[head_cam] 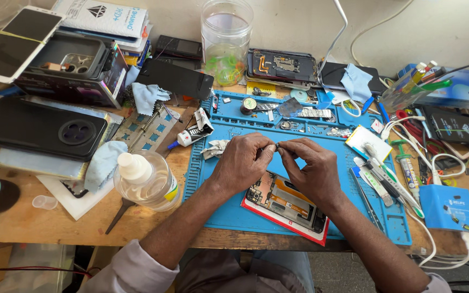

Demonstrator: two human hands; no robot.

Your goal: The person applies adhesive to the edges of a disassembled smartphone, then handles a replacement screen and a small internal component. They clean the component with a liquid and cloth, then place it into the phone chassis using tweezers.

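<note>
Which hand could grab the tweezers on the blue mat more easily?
Probably the right hand. The tweezers lie on the blue mat just beside that wrist, while the left hand sits farther off. Both hands pinch a tiny part together.

We have a single head-worn view looking steeply down, close over the cluttered wooden workbench (55, 222), centred on the blue silicone repair mat (234, 214).
</note>
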